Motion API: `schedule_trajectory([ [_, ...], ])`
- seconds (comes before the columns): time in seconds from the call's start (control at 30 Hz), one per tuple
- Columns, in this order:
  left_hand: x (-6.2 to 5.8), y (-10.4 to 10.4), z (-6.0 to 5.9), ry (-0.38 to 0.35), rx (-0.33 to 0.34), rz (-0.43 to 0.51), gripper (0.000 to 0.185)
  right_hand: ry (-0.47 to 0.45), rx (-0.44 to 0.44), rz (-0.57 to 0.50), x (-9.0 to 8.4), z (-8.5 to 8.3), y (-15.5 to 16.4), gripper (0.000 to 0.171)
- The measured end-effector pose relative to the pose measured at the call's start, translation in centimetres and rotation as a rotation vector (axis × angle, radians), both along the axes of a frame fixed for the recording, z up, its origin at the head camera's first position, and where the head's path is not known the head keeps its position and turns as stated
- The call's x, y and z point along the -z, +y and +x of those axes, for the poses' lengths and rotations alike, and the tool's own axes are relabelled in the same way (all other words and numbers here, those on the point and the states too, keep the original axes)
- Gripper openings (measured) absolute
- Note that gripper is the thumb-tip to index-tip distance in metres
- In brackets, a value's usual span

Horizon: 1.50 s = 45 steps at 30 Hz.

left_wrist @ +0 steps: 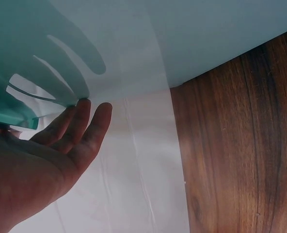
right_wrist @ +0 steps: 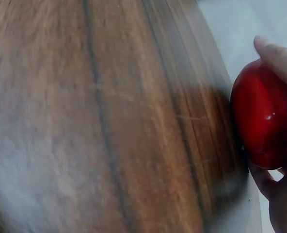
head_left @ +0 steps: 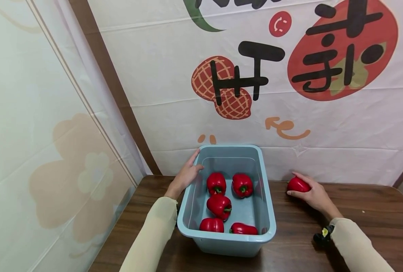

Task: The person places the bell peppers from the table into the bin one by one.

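A light blue plastic basin (head_left: pixel 226 237) stands on the wooden table with several red bell peppers (head_left: pixel 218 206) inside. My left hand (head_left: pixel 186 174) grips the basin's left rim near the far corner, the thumb over the edge. In the left wrist view, fingers (left_wrist: pixel 97 128) of that hand lie against the outer wall. To the right of the basin, my right hand (head_left: pixel 311 192) holds another red bell pepper (head_left: pixel 297 184) close to the table's back edge. The right wrist view shows this pepper (right_wrist: pixel 262 116) between thumb and fingers; part of it is hidden by the hand.
The brown wooden table (head_left: pixel 364 211) ends at a white printed cloth wall (head_left: pixel 174 94) right behind the basin. Another pale cloth (head_left: pixel 62 158) hangs along the left side. A dark band with a yellow piece (head_left: pixel 325 232) sits at the right wrist.
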<state>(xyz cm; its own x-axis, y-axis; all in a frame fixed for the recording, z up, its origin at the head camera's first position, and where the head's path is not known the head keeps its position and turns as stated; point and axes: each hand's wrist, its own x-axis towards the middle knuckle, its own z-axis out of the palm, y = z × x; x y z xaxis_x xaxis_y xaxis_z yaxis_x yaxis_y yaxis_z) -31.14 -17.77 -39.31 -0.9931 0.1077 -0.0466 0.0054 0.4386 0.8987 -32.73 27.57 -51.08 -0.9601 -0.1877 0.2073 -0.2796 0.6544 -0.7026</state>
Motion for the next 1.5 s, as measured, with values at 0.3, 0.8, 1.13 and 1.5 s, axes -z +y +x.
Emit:
schedule_trajectory([
  [0.3, -0.15, -0.3, 0.17, 0.005, 0.012, 0.009, 0.067, 0.029, 0.004, -0.04, 0.6, -0.16, -0.28, 0.077],
  [0.8, -0.03, -0.42, 0.17, 0.013, 0.028, 0.028, 0.067, 0.064, 0.013, -0.032, 0.68, -0.02, -0.52, 0.071],
  [1.13, -0.01, -0.3, 0.09, 0.007, 0.014, 0.016, 0.067, 0.058, 0.006, -0.014, 0.45, 0.02, -0.39, 0.072],
  [1.5, 0.09, -0.19, -0.01, 0.005, 0.016, 0.016, 0.067, 0.044, 0.009, -0.016, 0.26, 0.14, -0.31, 0.072],
])
